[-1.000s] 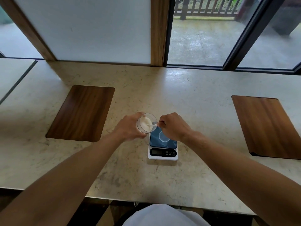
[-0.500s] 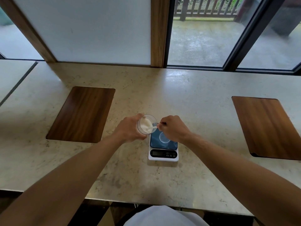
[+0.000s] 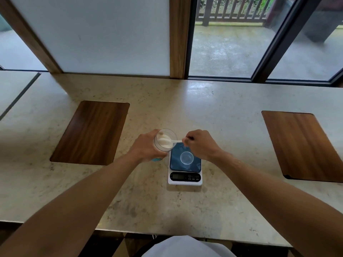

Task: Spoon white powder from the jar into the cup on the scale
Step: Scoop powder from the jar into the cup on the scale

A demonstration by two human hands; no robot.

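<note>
The left hand wraps the tilted jar beside the scale. The right hand pinches the spoon, bowl in the powder. Lift level, then tip over the empty cup.

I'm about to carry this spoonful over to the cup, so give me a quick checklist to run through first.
1. Jar held firmly in left hand, tilted toward the spoon: ok.
2. Spoon pinched by right hand, bowl inside the jar: ok.
3. Spoon loaded with powder: cannot tell.
4. Cup upright on the scale, mouth uncovered: ok.
5. Scale display on and zeroed: cannot tell, digits unreadable.
6. Path from jar to cup unobstructed: ok.
</note>
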